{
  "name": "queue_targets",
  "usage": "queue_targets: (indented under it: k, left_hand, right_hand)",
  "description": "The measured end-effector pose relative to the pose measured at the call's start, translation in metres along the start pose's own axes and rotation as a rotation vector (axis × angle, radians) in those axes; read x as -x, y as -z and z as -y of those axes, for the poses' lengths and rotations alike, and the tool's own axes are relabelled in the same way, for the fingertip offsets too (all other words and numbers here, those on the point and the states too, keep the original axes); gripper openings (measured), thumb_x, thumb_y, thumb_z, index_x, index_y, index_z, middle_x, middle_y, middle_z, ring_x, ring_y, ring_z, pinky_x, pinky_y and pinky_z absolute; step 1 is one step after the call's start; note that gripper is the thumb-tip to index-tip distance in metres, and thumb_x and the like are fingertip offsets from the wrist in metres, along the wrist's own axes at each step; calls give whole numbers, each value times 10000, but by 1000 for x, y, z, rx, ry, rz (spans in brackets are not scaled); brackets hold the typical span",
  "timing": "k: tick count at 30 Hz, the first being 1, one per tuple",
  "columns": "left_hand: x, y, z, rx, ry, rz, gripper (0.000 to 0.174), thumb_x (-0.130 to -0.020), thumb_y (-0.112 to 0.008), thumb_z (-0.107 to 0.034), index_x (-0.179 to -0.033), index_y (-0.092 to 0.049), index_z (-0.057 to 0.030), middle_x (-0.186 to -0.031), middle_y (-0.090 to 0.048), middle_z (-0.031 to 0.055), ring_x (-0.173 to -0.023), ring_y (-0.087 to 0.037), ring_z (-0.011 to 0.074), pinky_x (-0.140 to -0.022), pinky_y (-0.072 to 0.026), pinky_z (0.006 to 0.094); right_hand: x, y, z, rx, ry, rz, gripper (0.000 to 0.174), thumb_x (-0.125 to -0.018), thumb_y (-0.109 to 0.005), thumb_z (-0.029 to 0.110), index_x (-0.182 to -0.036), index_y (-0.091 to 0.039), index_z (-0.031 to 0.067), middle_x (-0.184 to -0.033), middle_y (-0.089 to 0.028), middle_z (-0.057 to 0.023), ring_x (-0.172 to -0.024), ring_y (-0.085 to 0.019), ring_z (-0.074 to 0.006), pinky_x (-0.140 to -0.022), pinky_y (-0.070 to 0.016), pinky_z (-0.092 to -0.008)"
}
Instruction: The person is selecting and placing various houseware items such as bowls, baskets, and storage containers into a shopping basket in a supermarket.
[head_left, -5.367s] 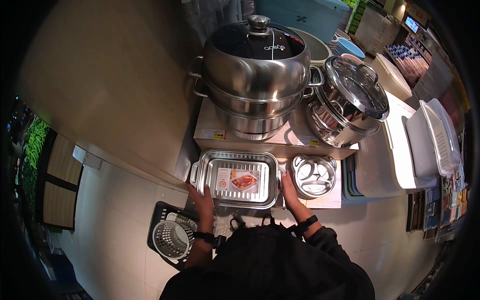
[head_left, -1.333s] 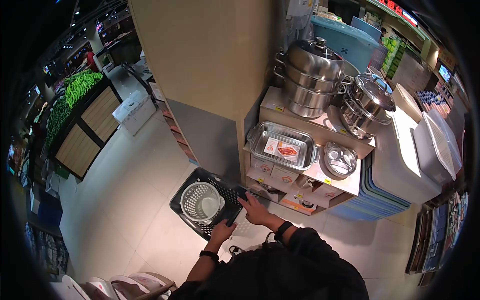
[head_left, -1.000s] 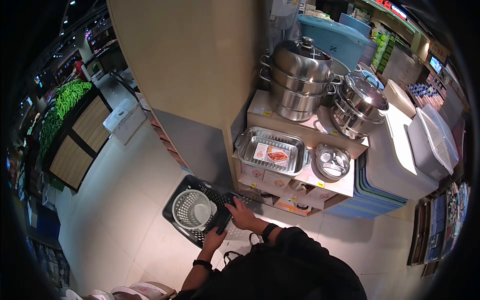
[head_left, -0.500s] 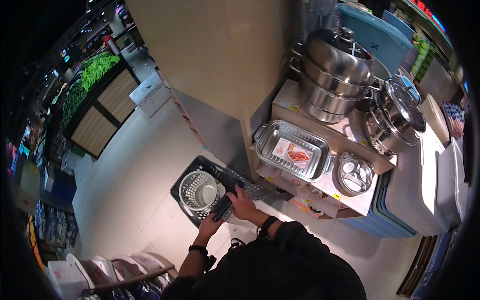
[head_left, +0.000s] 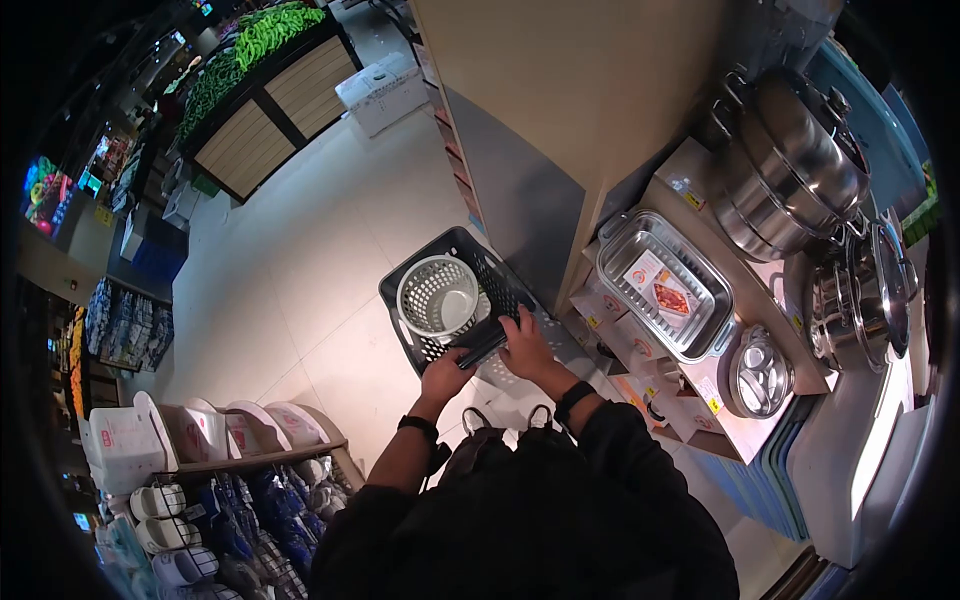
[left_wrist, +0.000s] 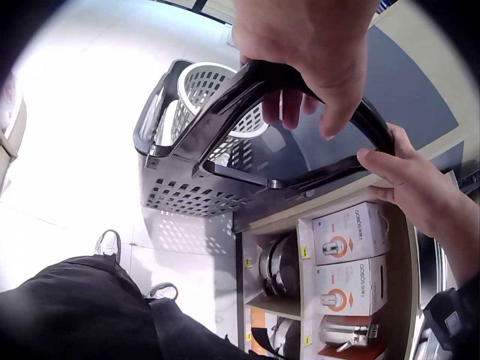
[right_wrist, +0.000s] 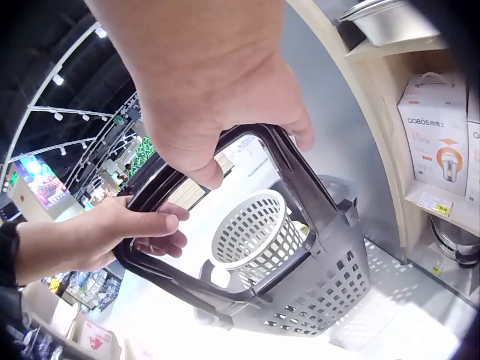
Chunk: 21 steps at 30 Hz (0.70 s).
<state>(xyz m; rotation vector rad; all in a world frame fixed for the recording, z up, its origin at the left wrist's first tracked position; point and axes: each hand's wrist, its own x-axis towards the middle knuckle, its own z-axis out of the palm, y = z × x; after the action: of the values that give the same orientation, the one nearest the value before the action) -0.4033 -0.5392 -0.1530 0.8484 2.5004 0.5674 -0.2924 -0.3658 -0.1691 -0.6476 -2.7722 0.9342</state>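
Observation:
A dark grey perforated shopping basket point(head_left: 398, 340) tilts beside the shelf, in front of the person's feet. Inside it sits a light grey round perforated bin point(right_wrist: 251, 234). The left hand point(head_left: 447, 378) grips the basket's black handle point(left_wrist: 225, 120); in the left wrist view its fingers curl over the bar, with the fingertips showing below. The right hand point(head_left: 527, 347) holds the handle farther along, toward the shelf. In the right wrist view it lies over a handle corner, thumb on the inner side. That view also shows the left hand point(right_wrist: 112, 232) on the opposite part of the handle.
At the right, a display shelf carries a metal baking tray point(head_left: 668, 285), a divided steel plate point(head_left: 760, 375) and a tall steamer pot point(head_left: 790, 170). Boxes point(left_wrist: 351, 232) fill its lower levels. A rack point(head_left: 240, 465) with slippers stands at the lower left, a vegetable stand point(head_left: 265, 130) farther back.
Both hands left the baking tray's sides and took the basket's handle. The handle now stands raised. The head view has swung left, so the shelf appears farther right.

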Motion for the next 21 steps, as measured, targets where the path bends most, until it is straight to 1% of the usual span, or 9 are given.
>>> queue_targets:
  k: [2, 4, 7, 8, 10, 14, 16, 20, 21]
  left_hand:
    - [-10, -4, 8, 28, -30, -19, 443, -769, -713, -409, -1132, -650, -163, -928, -712, 109, -889, -683, 292, -790, -542, 393]
    - [-16, 3, 7, 33, 8, 5, 458, -772, -705, -420, -1149, -640, -167, -930, -712, 108, -895, -682, 295, -795, -541, 396]
    - [-30, 12, 12, 77, 19, 64, 487, -773, -696, -430, -1177, -622, -169, -966, -706, 118, -929, -672, 306, -814, -536, 407]
    - [-35, 15, 14, 86, 19, 79, 485, -772, -697, -430, -1174, -624, -170, -970, -705, 120, -935, -670, 307, -818, -535, 406]
    - [-42, 20, 20, 94, 0, 74, 483, -771, -697, -433, -1170, -628, -171, -968, -705, 120, -935, -671, 305, -819, -535, 403]
    - [-64, 32, 28, 183, -26, 85, 479, -771, -698, -447, -1163, -642, -178, -967, -707, 113, -929, -676, 292, -826, -534, 389]
    - [-74, 42, 29, 197, -30, 102, 474, -772, -694, -454, -1157, -647, -182, -975, -707, 119, -936, -674, 297, -829, -534, 399]
    - [-94, 50, 38, 198, -13, 152, 473, -772, -683, -469, -1145, -651, -179, -976, -704, 134, -947, -667, 320, -832, -533, 424]
    - [-99, 51, 41, 196, -42, 122, 471, -766, -694, -454, -1133, -652, -161, -934, -704, 135, -911, -673, 321, -812, -534, 415]
  right_hand:
    - [-9, 0, -1, 3, 2, 5, 684, -766, -718, 209, -1355, -376, 152, -1456, -213, -278, -1325, -276, -504, -1030, -368, -567]
    - [-18, -2, 2, 25, -24, 19, 698, -765, -718, 209, -1368, -372, 143, -1447, -224, -277, -1324, -280, -497, -1023, -380, -559]
    - [-32, -1, 7, 13, 7, -2, 709, -761, -722, 196, -1370, -369, 114, -1442, -222, -328, -1284, -323, -532, -1042, -364, -538]
    - [-36, 0, 10, 17, 7, -2, 709, -761, -722, 196, -1370, -369, 114, -1442, -222, -328, -1284, -323, -532, -1042, -364, -538]
    - [-47, 3, 18, 24, -77, 53, 708, -768, -720, 202, -1374, -363, 114, -1452, -206, -325, -1308, -303, -522, -1047, -361, -533]
    - [-72, -4, 22, 80, -59, 21, 717, -774, -720, 214, -1383, -350, 126, -1469, -188, -311, -1317, -300, -517, -1050, -361, -526]
    - [-85, -7, 25, 15, -124, 43, 730, -760, -731, 211, -1381, -355, 133, -1471, -188, -294, -1323, -277, -518, -1058, -350, -539]
    - [-107, -13, 29, 19, -163, 59, 741, -762, -730, 199, -1387, -337, 138, -1470, -178, -306, -1310, -281, -536, -1062, -341, -546]
    - [-113, -15, 29, 4, -149, 48, 746, -761, -730, 190, -1388, -329, 139, -1471, -169, -311, -1306, -278, -543, -1061, -339, -548]
